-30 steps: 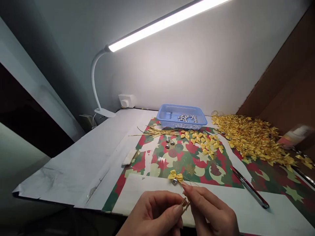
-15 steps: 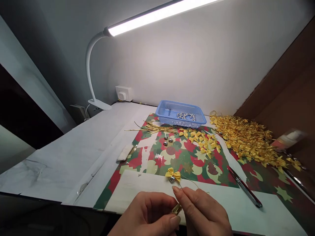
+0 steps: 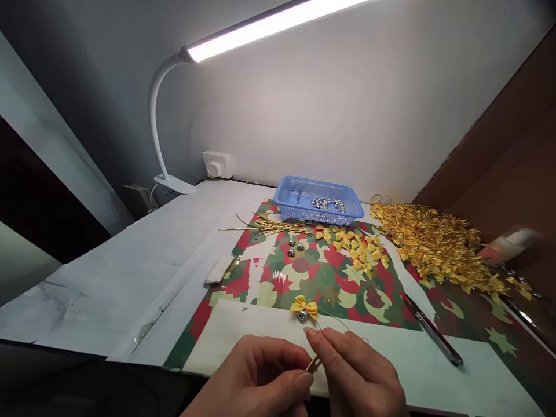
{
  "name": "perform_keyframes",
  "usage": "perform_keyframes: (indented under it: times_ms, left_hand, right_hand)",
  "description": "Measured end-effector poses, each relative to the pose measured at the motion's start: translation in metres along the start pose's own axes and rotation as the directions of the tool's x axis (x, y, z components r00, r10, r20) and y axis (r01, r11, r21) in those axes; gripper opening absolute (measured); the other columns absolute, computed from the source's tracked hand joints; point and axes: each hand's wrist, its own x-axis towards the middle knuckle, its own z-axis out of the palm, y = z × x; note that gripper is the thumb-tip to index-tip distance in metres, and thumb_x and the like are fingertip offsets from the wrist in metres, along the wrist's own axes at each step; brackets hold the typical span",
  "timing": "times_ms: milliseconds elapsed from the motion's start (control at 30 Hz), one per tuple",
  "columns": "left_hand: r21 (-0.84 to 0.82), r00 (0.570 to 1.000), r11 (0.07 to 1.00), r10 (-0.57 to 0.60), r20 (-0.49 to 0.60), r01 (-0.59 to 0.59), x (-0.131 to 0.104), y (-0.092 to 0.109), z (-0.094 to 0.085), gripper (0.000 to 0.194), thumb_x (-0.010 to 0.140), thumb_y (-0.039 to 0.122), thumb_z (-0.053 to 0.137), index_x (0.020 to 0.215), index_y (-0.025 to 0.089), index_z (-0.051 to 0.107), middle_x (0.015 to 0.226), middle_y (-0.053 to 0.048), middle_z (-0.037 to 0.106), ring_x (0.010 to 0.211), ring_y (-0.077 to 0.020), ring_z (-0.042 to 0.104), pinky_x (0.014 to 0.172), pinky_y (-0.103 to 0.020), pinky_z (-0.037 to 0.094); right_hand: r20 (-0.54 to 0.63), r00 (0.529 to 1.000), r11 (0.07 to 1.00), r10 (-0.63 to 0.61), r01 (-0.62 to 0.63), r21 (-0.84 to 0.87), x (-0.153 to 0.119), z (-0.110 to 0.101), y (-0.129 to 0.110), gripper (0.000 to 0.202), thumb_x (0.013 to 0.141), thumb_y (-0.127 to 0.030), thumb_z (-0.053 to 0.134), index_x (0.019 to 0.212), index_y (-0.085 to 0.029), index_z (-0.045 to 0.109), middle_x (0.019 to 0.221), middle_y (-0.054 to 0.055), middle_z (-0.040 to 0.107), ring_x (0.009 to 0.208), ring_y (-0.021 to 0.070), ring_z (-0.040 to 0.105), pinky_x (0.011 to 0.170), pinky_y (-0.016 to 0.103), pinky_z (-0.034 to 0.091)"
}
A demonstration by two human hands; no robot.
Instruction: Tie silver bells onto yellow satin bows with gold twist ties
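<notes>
Close together at the front edge of the table, both hands are closed on thin gold wire. My left hand [image 3: 264, 379] pinches the gold wire [image 3: 311, 365] between thumb and forefinger. My right hand [image 3: 358, 368] grips the same wire from the other side, its thumb and forefinger pressed together. Just beyond the fingertips lies a yellow ribbon bow [image 3: 304, 305] with a silver jingle bell [image 3: 303, 315] at its lower middle. A fine gold strand runs from the bow toward my right hand. Fingers hide the rest of the wire.
Beyond are a gold wire bundle [image 3: 278, 225], three loose bells [image 3: 296, 248], scattered yellow bows [image 3: 358, 249] and a blue basket [image 3: 282, 207] holding beads or bells. A large bow pile [image 3: 434, 249] lies right, near tweezers [image 3: 432, 331]. A lamp [image 3: 153, 116] arches at left.
The wire between my fingers has turned: its bunched ends faced me before, and now a narrow curved length shows. The bow and bell lie in the same place.
</notes>
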Motion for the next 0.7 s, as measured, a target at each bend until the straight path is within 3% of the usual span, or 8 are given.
perform_keyframes:
  times_ms: [100, 167, 233, 300, 367, 433, 500, 700]
  left_hand:
    - [-0.104, 1.0, 0.995, -0.005, 0.028, 0.008, 0.001, 0.001, 0.001, 0.033, 0.062, 0.034, 0.091, 0.084, 0.016, 0.074, 0.057, 0.004, 0.069, 0.053, -0.0108, 0.064, 0.055, -0.021, 0.049]
    - [-0.195, 0.998, 0.98, -0.02, 0.057, 0.031, 0.0, 0.003, 0.003, 0.035, 0.061, 0.028, 0.093, 0.089, 0.018, 0.072, 0.067, 0.002, 0.075, 0.062, -0.0123, 0.07, 0.059, -0.02, 0.05]
    - [-0.229, 0.997, 0.972, -0.038, 0.068, 0.052, -0.001, 0.006, 0.005, 0.03, 0.065, 0.027, 0.091, 0.086, 0.017, 0.072, 0.072, -0.001, 0.078, 0.068, -0.013, 0.073, 0.061, -0.018, 0.052]
    - [-0.22, 0.998, 0.974, -0.033, 0.05, 0.043, -0.002, 0.007, 0.005, 0.024, 0.068, 0.029, 0.089, 0.078, 0.016, 0.071, 0.069, -0.001, 0.078, 0.064, -0.0117, 0.073, 0.059, -0.017, 0.052]
    - [-0.213, 0.999, 0.977, -0.016, 0.032, 0.022, -0.001, 0.006, 0.005, 0.024, 0.066, 0.03, 0.09, 0.072, 0.016, 0.071, 0.063, 0.0, 0.077, 0.06, -0.0107, 0.072, 0.056, -0.016, 0.052]
    - [-0.208, 1.0, 0.978, -0.014, 0.016, 0.017, 0.0, 0.003, 0.004, 0.026, 0.062, 0.032, 0.091, 0.072, 0.016, 0.073, 0.06, 0.0, 0.076, 0.058, -0.0107, 0.071, 0.055, -0.016, 0.052]
    - [-0.189, 1.0, 0.982, -0.02, 0.001, 0.02, 0.0, 0.0, 0.003, 0.029, 0.061, 0.035, 0.092, 0.073, 0.014, 0.076, 0.06, 0.0, 0.076, 0.057, -0.0114, 0.071, 0.055, -0.018, 0.052]
    - [-0.155, 0.997, 0.986, -0.067, -0.039, 0.06, -0.001, 0.003, 0.003, 0.031, 0.057, 0.039, 0.092, 0.071, 0.014, 0.078, 0.057, 0.001, 0.074, 0.053, -0.01, 0.068, 0.054, -0.019, 0.05]
  right_hand:
    - [0.062, 0.963, 0.907, 0.263, -0.269, 0.324, -0.003, 0.004, -0.002, 0.04, 0.096, -0.013, 0.047, 0.129, -0.029, 0.064, 0.096, 0.005, 0.072, 0.07, 0.014, 0.068, 0.061, 0.024, 0.054]
    - [0.204, 0.868, 0.701, 0.453, -0.488, 0.52, -0.003, 0.005, -0.002, 0.037, 0.099, -0.022, 0.044, 0.127, -0.035, 0.064, 0.09, 0.001, 0.068, 0.053, 0.0078, 0.058, 0.05, 0.019, 0.049]
    - [0.336, 0.737, 0.469, 0.587, -0.647, 0.6, -0.002, 0.006, -0.002, 0.031, 0.099, -0.032, 0.048, 0.122, -0.035, 0.068, 0.083, -0.001, 0.065, 0.043, 0.004, 0.048, 0.043, 0.016, 0.043]
    - [0.35, 0.681, 0.407, 0.643, -0.691, 0.597, -0.002, 0.006, -0.003, 0.028, 0.097, -0.034, 0.052, 0.117, -0.034, 0.072, 0.077, -0.002, 0.064, 0.041, 0.003, 0.046, 0.042, 0.014, 0.042]
    - [0.222, 0.763, 0.569, 0.607, -0.613, 0.549, -0.002, 0.006, -0.004, 0.027, 0.095, -0.027, 0.055, 0.115, -0.033, 0.073, 0.077, -0.002, 0.067, 0.047, 0.0054, 0.054, 0.046, 0.014, 0.046]
    - [0.063, 0.878, 0.767, 0.474, -0.448, 0.459, -0.003, 0.006, -0.004, 0.034, 0.093, -0.016, 0.054, 0.117, -0.033, 0.072, 0.086, 0.001, 0.072, 0.064, 0.0102, 0.066, 0.057, 0.017, 0.053]
    - [-0.044, 0.948, 0.89, 0.316, -0.28, 0.361, -0.005, 0.005, -0.002, 0.042, 0.09, -0.007, 0.052, 0.121, -0.029, 0.07, 0.097, 0.004, 0.074, 0.08, 0.0139, 0.071, 0.068, 0.02, 0.056]
    - [-0.046, 0.999, 0.997, -0.001, 0.005, 0.075, -0.004, -0.005, 0.006, 0.031, 0.093, -0.009, 0.054, 0.117, -0.021, 0.07, 0.091, 0.007, 0.077, 0.074, 0.0168, 0.073, 0.06, 0.025, 0.055]
